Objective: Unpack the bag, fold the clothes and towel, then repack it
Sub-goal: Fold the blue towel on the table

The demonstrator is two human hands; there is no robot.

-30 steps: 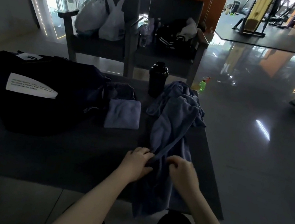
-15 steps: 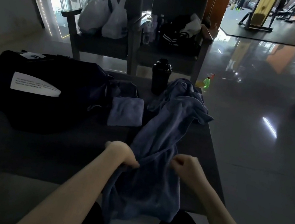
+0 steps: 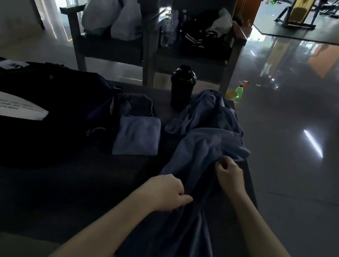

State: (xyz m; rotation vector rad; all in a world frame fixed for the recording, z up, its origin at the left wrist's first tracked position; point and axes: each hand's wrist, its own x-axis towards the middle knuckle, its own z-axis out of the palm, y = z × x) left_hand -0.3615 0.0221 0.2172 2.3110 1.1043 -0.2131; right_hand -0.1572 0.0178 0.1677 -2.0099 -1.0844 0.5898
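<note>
A long blue-grey towel [image 3: 203, 147] lies crumpled along the right side of the dark table [image 3: 45, 193] and hangs over its near edge. My left hand [image 3: 167, 192] grips the towel's left edge near the front. Farther back and to the right, my right hand [image 3: 229, 174] pinches a fold of the same towel. A small folded blue cloth [image 3: 138, 136] rests at mid table on a darker garment [image 3: 136, 103]. The black bag [image 3: 32, 110] with a white label sits at the left.
A black shaker bottle [image 3: 182, 86] stands at the table's far edge, touching the towel's far end. Two chairs behind hold white plastic bags [image 3: 113, 15] and dark clothing [image 3: 204, 35]. A green spray bottle [image 3: 239, 91] stands on the glossy floor at the right.
My right hand has moved away from me and to the right along the towel. My left hand has shifted right toward the towel's middle. The towel has bunched up more between them.
</note>
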